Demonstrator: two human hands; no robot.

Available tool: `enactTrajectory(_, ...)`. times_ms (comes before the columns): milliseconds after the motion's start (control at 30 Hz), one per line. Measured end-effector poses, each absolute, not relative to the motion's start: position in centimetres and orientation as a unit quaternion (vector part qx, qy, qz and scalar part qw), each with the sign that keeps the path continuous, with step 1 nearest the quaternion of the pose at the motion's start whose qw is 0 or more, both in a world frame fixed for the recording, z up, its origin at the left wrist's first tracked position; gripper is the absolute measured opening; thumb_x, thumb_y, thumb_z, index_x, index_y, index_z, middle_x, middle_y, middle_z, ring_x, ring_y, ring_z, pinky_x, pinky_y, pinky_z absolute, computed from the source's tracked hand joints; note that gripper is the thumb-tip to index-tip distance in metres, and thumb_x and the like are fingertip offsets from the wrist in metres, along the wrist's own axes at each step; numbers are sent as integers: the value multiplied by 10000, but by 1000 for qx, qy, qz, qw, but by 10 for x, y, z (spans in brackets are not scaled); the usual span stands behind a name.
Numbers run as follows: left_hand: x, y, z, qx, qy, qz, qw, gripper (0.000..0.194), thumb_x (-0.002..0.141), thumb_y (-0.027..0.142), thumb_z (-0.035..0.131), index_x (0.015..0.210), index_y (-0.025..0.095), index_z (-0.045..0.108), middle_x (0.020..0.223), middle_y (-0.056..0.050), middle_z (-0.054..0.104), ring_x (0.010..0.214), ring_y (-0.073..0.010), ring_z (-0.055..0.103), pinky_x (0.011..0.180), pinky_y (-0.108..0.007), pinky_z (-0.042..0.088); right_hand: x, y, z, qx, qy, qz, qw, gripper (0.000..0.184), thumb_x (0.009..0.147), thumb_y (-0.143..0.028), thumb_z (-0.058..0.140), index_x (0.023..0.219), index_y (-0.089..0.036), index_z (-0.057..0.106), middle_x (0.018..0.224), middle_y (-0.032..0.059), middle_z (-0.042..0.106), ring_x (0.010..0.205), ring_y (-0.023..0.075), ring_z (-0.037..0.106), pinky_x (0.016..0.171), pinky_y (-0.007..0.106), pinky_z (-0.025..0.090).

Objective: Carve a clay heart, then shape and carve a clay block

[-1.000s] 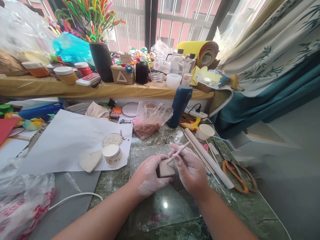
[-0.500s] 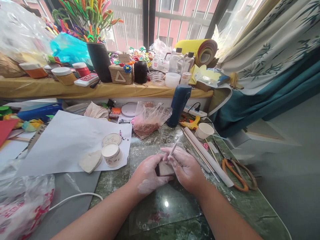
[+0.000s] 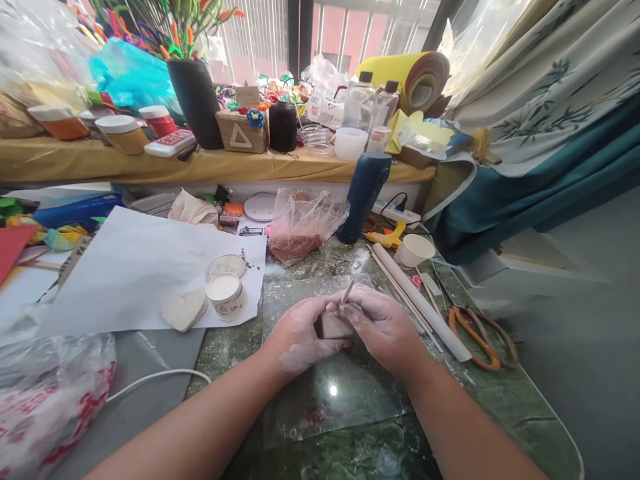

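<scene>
My left hand (image 3: 307,333), dusted with pale powder, is curled around a greyish-white clay piece (image 3: 336,327), with the thumb along its near side. In my right hand (image 3: 383,327) a thin, pale pointed tool (image 3: 347,292) is pinched between thumb and fingers, tip up; its lower end is hidden by the fingers near the clay. Both hands meet above a clear sheet (image 3: 335,407) on the green tabletop. To their left, a heart-shaped clay slab (image 3: 184,310) and a small white lidded tub (image 3: 225,297) rest on white paper (image 3: 135,267). A round disc with a drawn star (image 3: 226,265) lies behind the tub.
At right lie a white rolling rod (image 3: 423,300), thin sticks, orange-handled scissors (image 3: 475,340) and a paper cup (image 3: 416,250). A blue bottle (image 3: 364,200) stands behind, beside a plastic bag of reddish clay (image 3: 297,243). A white cable (image 3: 165,373) crosses at left.
The camera view has shifted slightly, so the scene sits a little higher. The pointed tool looks more upright and less of it shows; both hands keep their hold.
</scene>
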State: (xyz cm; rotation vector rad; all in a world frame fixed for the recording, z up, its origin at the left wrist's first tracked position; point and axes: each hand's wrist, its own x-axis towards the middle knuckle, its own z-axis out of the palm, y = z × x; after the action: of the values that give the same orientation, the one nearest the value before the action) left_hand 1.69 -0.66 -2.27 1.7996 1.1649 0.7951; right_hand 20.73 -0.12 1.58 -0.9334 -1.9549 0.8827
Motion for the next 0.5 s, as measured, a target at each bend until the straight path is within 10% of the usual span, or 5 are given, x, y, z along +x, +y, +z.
enactTrajectory(167, 18, -9, -16, 711, 490, 299, 407, 534, 708, 363, 877, 1194, 255, 683, 1105, -33, 746, 996, -265, 698, 905, -398, 548, 204, 0, 1, -406, -685, 393, 459, 64, 922, -277, 711, 877, -248, 676, 894, 20, 690, 885, 209, 672, 841, 372, 548)
enactTrajectory(367, 19, -7, -15, 716, 461, 314, 421, 538, 736, 349, 852, 1237, 265, 672, 1179, -47, 737, 1059, -276, 697, 966, -410, 538, 211, -5, 6, -382, -729, 389, 415, 365, 997, -283, 587, 1360, -308, 626, 1229, 64, 714, 1132, 246, 669, 1029, 469, 518)
enactTrajectory(500, 19, -6, -18, 713, 463, 301, 431, 508, 747, 361, 844, 1220, 268, 682, 1189, -44, 732, 1051, -276, 693, 945, -408, 550, 215, -2, 15, -379, -749, 350, 416, 246, 1008, -292, 587, 1189, -302, 753, 1081, 50, 774, 1029, 239, 714, 940, 430, 566)
